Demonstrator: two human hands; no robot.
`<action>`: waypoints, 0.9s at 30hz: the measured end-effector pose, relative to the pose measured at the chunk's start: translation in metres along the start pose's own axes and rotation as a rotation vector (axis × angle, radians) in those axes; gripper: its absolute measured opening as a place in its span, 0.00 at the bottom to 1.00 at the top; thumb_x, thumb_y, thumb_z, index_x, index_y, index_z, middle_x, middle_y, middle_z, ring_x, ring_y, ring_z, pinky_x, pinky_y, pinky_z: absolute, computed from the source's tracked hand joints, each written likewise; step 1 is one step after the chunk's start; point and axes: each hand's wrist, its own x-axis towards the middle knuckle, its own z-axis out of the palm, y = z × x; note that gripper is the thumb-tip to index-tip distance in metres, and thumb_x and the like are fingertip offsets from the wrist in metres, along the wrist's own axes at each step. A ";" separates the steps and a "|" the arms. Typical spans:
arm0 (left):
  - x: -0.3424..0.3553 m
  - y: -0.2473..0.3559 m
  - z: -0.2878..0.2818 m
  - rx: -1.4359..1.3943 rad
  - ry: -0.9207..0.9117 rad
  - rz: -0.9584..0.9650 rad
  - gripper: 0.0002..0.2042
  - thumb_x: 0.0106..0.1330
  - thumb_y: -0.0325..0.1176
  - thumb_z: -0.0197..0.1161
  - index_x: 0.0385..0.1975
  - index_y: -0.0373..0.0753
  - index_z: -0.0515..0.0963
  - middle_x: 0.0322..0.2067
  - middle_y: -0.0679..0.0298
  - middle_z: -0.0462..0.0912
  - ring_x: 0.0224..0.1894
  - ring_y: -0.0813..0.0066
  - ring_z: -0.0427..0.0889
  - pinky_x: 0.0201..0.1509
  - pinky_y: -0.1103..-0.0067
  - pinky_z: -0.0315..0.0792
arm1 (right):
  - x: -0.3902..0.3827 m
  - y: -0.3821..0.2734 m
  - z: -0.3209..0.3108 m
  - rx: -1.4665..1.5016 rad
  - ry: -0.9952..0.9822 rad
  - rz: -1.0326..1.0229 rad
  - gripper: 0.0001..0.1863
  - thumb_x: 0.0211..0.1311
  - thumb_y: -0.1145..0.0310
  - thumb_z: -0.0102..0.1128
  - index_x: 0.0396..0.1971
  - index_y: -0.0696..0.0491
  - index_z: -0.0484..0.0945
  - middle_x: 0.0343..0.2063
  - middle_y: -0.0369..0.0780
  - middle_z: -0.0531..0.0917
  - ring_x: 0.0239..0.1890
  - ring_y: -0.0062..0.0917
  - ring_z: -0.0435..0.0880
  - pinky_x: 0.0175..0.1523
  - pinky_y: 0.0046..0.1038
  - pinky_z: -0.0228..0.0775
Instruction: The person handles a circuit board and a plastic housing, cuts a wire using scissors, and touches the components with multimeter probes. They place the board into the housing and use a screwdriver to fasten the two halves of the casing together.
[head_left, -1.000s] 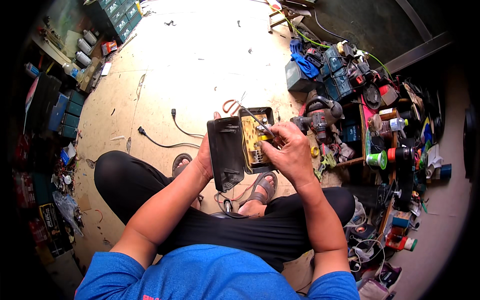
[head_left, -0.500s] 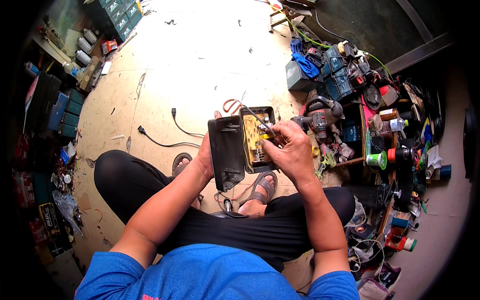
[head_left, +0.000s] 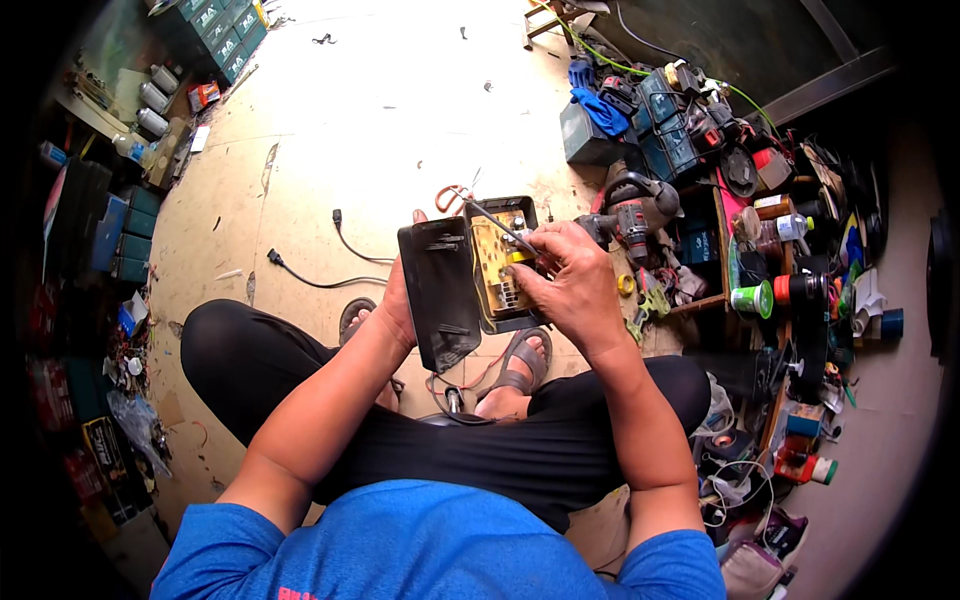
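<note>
A black plastic case (head_left: 438,300) is held open in front of me, its lid hanging to the left. My left hand (head_left: 398,305) grips it from the left and behind, most fingers hidden by the lid. Inside the right half sits a yellowish circuit board (head_left: 489,262) with yellow and metallic parts. My right hand (head_left: 570,285) is closed on a slim dark rod-like tool (head_left: 487,216) slanting across the board, with the thumb resting low on the board's parts. An orange-looped thing, perhaps scissors (head_left: 449,201), shows just beyond the case.
Two black plugs on cables (head_left: 318,282) lie on the pale floor (head_left: 210,270). A power drill (head_left: 635,222), batteries, jars (head_left: 750,298) and tangled cords crowd the right side. Dark boxes (head_left: 135,235) and spray cans line the left. My sandalled feet are below the case.
The case and both my hands have shifted slightly up and to the left. The surroundings have also shifted a little in the picture. The grips look the same.
</note>
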 end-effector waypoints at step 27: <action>0.002 0.000 -0.013 -0.061 -0.046 -0.001 0.42 0.78 0.73 0.46 0.73 0.40 0.72 0.64 0.49 0.83 0.61 0.52 0.87 0.65 0.53 0.84 | -0.001 0.006 0.003 -0.014 0.048 -0.033 0.18 0.55 0.73 0.81 0.45 0.61 0.89 0.41 0.42 0.87 0.34 0.26 0.87 0.41 0.28 0.81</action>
